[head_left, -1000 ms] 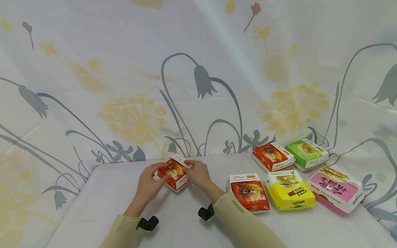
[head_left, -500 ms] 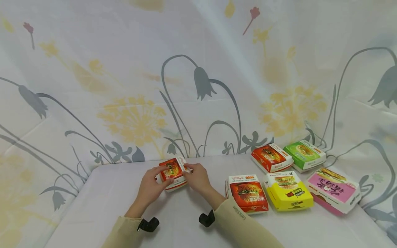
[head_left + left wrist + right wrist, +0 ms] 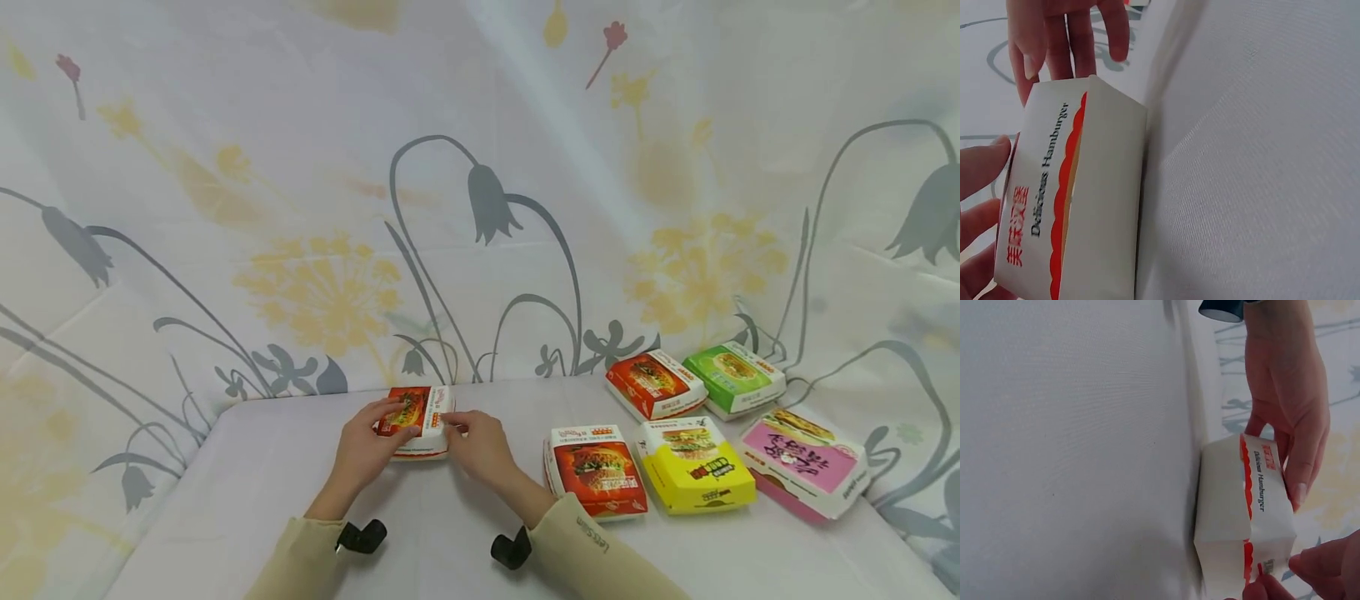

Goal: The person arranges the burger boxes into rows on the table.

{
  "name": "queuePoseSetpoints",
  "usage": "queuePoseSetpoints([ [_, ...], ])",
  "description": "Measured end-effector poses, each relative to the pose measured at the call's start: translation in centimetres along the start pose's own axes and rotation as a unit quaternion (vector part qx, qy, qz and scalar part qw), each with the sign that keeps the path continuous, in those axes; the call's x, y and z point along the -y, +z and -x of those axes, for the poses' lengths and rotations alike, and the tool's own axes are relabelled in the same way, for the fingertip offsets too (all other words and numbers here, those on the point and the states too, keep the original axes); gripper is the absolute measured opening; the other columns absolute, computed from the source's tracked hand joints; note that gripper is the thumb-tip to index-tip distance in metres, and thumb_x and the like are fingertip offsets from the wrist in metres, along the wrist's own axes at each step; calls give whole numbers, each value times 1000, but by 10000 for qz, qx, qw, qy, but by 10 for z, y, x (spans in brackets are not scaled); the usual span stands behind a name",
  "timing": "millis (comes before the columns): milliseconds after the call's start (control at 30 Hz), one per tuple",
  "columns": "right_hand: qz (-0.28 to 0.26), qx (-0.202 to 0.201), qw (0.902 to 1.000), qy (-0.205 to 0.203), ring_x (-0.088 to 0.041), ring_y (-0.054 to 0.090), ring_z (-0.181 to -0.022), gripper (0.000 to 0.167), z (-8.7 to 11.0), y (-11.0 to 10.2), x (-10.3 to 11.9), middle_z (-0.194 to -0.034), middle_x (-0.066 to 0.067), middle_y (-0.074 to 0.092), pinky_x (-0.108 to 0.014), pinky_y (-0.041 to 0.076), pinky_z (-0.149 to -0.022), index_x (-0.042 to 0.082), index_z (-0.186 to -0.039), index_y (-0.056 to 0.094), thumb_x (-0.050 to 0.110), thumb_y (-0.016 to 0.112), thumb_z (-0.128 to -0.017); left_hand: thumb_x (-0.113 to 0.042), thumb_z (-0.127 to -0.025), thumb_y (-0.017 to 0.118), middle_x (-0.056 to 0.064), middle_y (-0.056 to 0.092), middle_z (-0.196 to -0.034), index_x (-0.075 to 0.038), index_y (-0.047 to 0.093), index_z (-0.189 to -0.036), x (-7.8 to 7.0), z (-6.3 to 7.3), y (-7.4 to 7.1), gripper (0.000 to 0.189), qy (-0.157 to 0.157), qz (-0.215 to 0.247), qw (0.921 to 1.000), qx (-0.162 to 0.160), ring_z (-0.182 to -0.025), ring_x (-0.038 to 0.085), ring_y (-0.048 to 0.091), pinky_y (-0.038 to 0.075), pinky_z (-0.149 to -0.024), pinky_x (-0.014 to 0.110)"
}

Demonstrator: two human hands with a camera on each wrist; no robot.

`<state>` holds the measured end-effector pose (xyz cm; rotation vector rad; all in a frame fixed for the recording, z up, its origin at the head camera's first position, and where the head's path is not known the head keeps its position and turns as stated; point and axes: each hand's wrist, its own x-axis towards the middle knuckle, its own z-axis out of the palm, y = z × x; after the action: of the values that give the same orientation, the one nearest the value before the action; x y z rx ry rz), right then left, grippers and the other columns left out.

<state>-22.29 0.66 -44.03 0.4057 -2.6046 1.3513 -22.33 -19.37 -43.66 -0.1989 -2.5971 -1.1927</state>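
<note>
A small red and white hamburger box (image 3: 431, 427), printed "Delicious Hamburger" on its side, lies on the white-covered table between both hands. My left hand (image 3: 364, 443) holds its left end, with the thumb over the top edge and the fingers along the left and far side. At the right end, my right hand (image 3: 483, 447) pinches a corner with thumb and fingertips, best seen in the right wrist view, where the box (image 3: 1266, 494) looks closed. The left wrist view shows the near side of the box (image 3: 1060, 181) and a thin gap under its scalloped red lid edge.
To the right lie a red burger box (image 3: 596, 471), a yellow one (image 3: 697, 467) and a pink one (image 3: 806, 458). Behind them are another red box (image 3: 654, 383) and a green one (image 3: 735, 377). A flower-patterned cloth (image 3: 480, 275) hangs behind the table (image 3: 292, 442).
The hamburger box has turned from a slant to lie nearly square, its white strip now on the right. My right hand has shifted slightly nearer; my left hand stays at the left end.
</note>
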Motion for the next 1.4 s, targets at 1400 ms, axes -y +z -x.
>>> queuePoseSetpoints([
  [1400,-856,109,9929,818,-25,56,-101,38,-8,-1,-4,-117,-14,61,-35,48,-75,10,-126,69,2,63,-90,-21,-81,84,10,58,-123,-9,70,-112,30,-14,-16,35,5,417,9991,60,-114,33,56,49,-88,48],
])
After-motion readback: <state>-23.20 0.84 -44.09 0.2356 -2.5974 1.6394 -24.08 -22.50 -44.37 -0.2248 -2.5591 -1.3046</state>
